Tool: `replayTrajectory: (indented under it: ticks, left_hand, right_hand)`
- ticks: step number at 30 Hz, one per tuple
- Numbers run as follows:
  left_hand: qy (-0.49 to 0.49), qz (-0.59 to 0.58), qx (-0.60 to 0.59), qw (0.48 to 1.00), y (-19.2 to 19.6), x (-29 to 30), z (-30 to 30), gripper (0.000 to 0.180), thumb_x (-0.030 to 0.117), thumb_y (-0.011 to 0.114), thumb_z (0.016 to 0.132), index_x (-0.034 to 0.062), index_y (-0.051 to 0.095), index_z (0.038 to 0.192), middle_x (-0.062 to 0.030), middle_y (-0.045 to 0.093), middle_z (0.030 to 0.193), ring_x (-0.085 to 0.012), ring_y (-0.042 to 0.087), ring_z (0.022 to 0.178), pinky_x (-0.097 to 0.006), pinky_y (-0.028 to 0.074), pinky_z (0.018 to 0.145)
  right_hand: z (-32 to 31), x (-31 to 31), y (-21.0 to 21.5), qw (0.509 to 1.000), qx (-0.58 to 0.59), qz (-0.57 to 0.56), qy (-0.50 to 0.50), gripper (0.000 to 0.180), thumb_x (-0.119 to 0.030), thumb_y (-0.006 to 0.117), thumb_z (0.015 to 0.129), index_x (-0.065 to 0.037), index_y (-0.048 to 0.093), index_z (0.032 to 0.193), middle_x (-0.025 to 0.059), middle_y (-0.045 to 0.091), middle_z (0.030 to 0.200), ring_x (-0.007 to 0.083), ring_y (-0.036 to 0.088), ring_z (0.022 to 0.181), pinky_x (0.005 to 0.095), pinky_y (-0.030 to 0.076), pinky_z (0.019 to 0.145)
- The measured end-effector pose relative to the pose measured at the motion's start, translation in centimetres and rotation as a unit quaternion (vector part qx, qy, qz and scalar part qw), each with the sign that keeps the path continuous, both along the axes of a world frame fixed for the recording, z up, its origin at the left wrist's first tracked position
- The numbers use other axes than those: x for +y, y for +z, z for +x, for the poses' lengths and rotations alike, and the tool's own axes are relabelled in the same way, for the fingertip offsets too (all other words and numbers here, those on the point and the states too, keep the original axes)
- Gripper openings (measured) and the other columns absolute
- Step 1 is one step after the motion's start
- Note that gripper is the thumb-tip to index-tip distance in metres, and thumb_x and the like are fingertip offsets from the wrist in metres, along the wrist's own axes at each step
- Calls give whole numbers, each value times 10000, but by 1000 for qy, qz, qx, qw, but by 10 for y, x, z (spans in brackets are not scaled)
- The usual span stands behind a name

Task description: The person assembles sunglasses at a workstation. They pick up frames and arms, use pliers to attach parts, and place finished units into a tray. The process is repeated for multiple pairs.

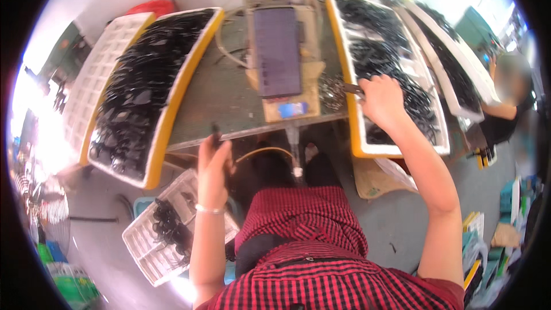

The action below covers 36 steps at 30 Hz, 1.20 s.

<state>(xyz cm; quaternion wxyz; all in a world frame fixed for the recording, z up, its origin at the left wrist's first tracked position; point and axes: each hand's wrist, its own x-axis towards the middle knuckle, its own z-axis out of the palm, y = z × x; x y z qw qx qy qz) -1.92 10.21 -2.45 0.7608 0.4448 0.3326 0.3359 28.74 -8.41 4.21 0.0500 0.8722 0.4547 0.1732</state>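
Note:
My left hand (214,169) is closed, thumb up, just off the table's front edge. A small black piece (216,132) sticks up from its fingers; its kind is too blurred to tell. My right hand (383,99) is closed over the near part of a white foam tray with a yellow side (349,89). From its fingers a short dark brown flat piece (352,89) points left. Black cord-like parts (376,57) fill this tray in tangled bunches, below and beyond the hand. Left of the tray, a heap of small metal bits (333,93) lies on the table.
Between the trays stands a machine with a dark rectangular panel (278,51) and a blue-and-white item (293,109) at its base. Another tray of black parts (140,89) lies left. A foam tray (155,255) sits low by my left forearm. A person (505,103) is at far right.

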Motion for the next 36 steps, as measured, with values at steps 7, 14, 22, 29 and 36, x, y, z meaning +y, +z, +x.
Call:
replayTrajectory:
  ticks: [7, 14, 22, 29, 36]
  left_hand:
    - [120, 428, 282, 850, -52, 87, 63, 539, 121, 658, 770, -39, 504, 1261, -224, 611, 1081, -367, 584, 1070, -416, 464, 937]
    - [196, 545, 488, 653, -60, 85, 103, 455, 197, 681, 721, 68, 616, 1152, -117, 579, 1048, -323, 525, 1033, -456, 422, 853]
    - [232, 607, 238, 722, -57, 8, -5, 287, 71, 694, 770, 57, 658, 1054, -113, 629, 980, -320, 566, 924, -416, 425, 855]
    - [254, 367, 608, 657, -227, 8, -207, 189, 76, 639, 801, 55, 661, 988, -139, 628, 937, -350, 572, 903, -444, 453, 807]
    - [232, 75, 643, 726, -351, 122, -206, 406, 349, 652, 835, 19, 642, 1071, -229, 665, 1109, -409, 622, 1065, -457, 490, 905]
  right_hand:
    - [-35, -18, -1, 949, 126, 276, 87, 371, -83, 743, 731, -65, 648, 1090, 99, 615, 918, 296, 585, 857, 409, 475, 775]
    - [-121, -97, -18, 809, 507, 296, 32, 393, -50, 741, 735, -10, 635, 1112, 60, 638, 946, 173, 604, 901, 307, 469, 829]
    - [-167, -129, -66, 438, 837, 322, -58, 372, -129, 605, 862, 5, 544, 1204, 141, 626, 994, 233, 599, 917, 389, 483, 887]
    - [-195, -133, -95, 231, 904, 291, -214, 442, -141, 523, 917, 17, 411, 1314, 234, 630, 1069, 314, 618, 1003, 431, 492, 938]
    - [-193, -108, -86, 318, 902, 206, -207, 507, -160, 545, 901, 40, 385, 1338, 259, 608, 1140, 333, 610, 1054, 427, 467, 980]
